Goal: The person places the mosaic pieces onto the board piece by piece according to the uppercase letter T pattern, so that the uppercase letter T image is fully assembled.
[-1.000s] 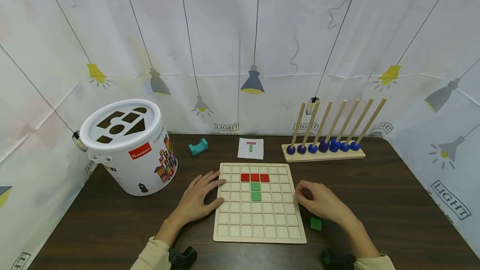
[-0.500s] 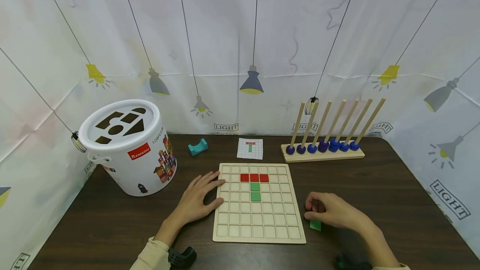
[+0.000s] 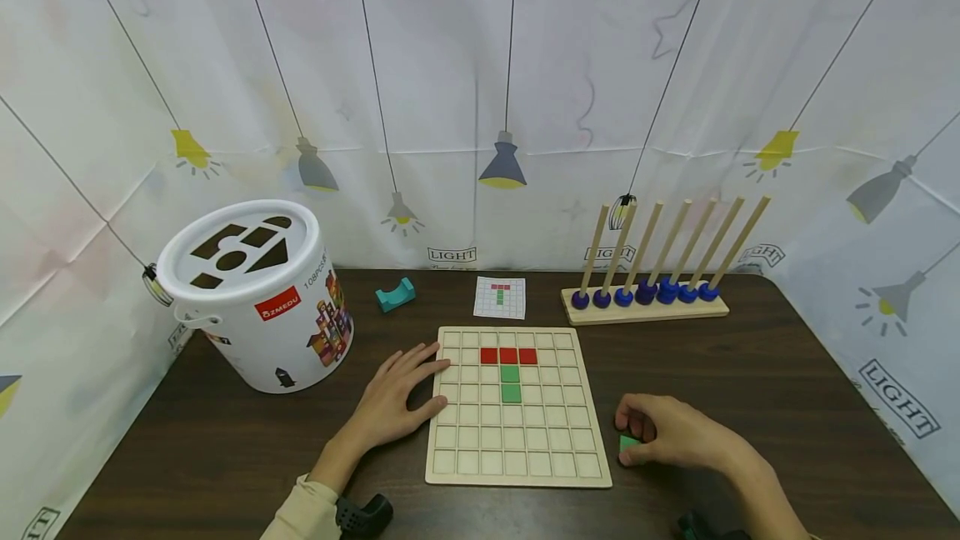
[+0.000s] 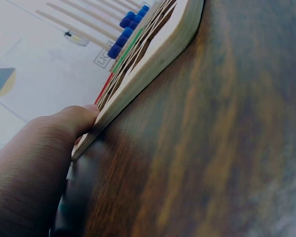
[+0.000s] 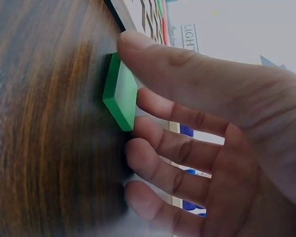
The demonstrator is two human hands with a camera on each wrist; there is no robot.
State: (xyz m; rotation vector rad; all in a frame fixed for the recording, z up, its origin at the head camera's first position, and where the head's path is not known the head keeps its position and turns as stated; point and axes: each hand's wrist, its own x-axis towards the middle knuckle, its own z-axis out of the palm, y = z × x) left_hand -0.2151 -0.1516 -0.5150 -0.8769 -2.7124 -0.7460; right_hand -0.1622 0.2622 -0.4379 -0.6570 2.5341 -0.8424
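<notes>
A pale wooden grid board (image 3: pixel 513 438) lies flat, with three red square tiles (image 3: pixel 508 356) in a row and two green square tiles (image 3: pixel 511 383) in a column under the middle one. My left hand (image 3: pixel 396 397) rests at the board's left edge, fingers spread, thumb and fingertips over the rim. In the left wrist view, the thumb (image 4: pixel 81 117) presses the board's edge. Right of the board, my right hand (image 3: pixel 678 432) curls its thumb and fingers round a loose green square tile (image 5: pixel 121 94), which lies on the dark table.
Behind the board lies a small pattern card (image 3: pixel 499 298). A wooden peg stand (image 3: pixel 648 314) with blue beads stands at the back right. A white bucket (image 3: pixel 258 348) with a shape-hole lid is at the left, near a teal arched block (image 3: pixel 396 295).
My right hand has moved from the board's right edge outward and toward me, to the loose green tile, its thumb and fingers now round it. The left hand has stayed put.
</notes>
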